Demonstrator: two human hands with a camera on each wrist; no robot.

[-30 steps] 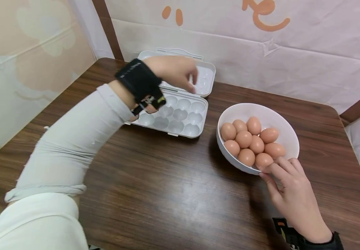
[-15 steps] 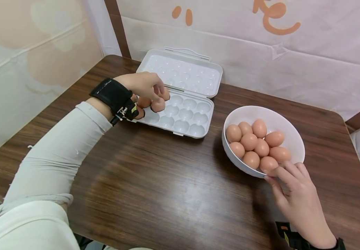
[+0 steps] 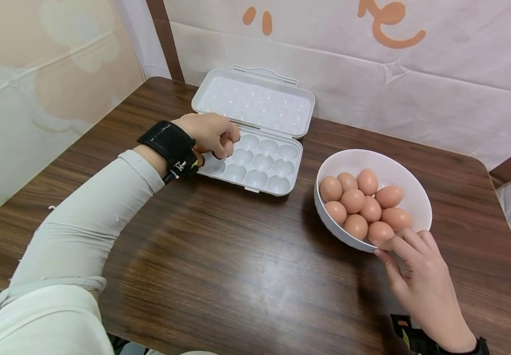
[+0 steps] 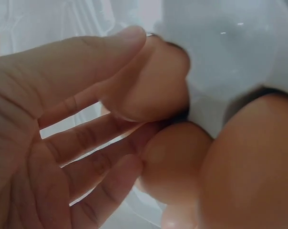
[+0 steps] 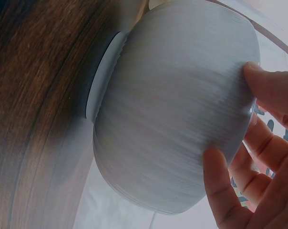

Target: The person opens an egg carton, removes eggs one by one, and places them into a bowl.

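Pale sheeting with orange marks (image 3: 390, 22) backs a dark wooden table (image 3: 246, 266), the largest thing in view and the bearer of all that follows.

Egg carton (image 3: 261, 165): white plastic, lying open at the table's far left, its lid (image 3: 255, 101) folded flat behind the tray of cups. Most cups seen from the head view are bare.

Bowl (image 3: 408, 185): white and round, standing to the right of the carton and apart from it, holding a heap of brown eggs (image 3: 363, 204). From the right wrist its outer wall (image 5: 177, 119) fills the frame.

Left hand (image 3: 211, 133): set low over the near-left corner of the tray, fingers curled downward. From the left wrist the fingers (image 4: 87, 95) lie fairly close together and bent round one brown egg (image 4: 153, 81), the thumb side pressing on it; two more eggs (image 4: 177, 160) sit just beside it in the carton, touching each other. A black wrist strap (image 3: 171, 145) and a pale sleeve (image 3: 91, 222) follow up the arm.

Right hand (image 3: 419, 276): at the bowl's near rim, fingers spread moderately and nearly straight, their tips (image 5: 263, 83) touching the outer wall and rim. It grips no egg.
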